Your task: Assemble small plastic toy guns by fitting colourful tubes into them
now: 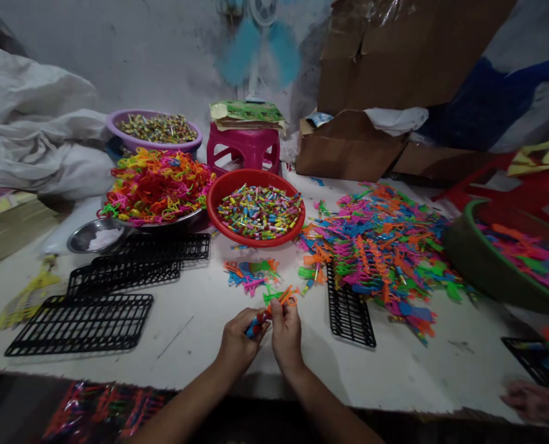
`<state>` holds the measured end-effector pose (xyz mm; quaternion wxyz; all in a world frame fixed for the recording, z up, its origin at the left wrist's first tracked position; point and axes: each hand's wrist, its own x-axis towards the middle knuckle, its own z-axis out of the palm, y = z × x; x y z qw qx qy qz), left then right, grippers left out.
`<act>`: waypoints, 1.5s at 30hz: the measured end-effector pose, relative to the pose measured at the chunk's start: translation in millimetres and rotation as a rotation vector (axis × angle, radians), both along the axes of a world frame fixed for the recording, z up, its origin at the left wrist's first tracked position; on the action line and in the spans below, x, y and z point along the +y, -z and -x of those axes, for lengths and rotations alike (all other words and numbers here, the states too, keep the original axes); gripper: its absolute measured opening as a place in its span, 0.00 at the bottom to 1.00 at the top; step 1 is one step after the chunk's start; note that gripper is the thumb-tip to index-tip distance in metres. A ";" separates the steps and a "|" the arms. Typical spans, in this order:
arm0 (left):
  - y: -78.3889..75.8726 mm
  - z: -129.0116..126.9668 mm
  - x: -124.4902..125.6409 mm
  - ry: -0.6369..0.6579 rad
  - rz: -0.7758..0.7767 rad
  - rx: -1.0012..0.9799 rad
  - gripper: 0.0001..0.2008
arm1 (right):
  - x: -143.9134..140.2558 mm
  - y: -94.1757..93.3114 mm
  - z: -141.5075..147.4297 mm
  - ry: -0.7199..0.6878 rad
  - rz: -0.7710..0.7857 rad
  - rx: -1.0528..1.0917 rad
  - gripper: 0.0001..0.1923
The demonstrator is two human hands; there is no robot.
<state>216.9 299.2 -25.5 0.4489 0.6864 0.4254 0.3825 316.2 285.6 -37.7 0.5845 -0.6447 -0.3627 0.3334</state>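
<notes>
At the front of the white table, my left hand (238,338) is closed around a small printed tube (254,327), blue and red, with its end sticking out. My right hand (287,336) pinches an orange plastic toy piece (287,296) with a ring on it, close against the tube. Whether the two parts are joined is hidden by my fingers. A green plastic piece (271,295) shows just beyond my fingertips; I cannot tell if it is held. Farther on lies a little heap of coloured toy pieces (251,271).
A red basin (217,229) of small tubes stands ahead, beside a pile of plastic parts (158,185). Black racks (80,324) lie left; another rack (350,314) sits by the big toy heap (376,234). Another person's hand (535,401) is at right, below a green tub (491,277).
</notes>
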 end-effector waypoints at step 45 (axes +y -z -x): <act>-19.9 -7.0 13.8 -0.200 0.800 -0.481 0.22 | 16.2 -4.6 -14.2 -0.198 -0.045 0.461 0.14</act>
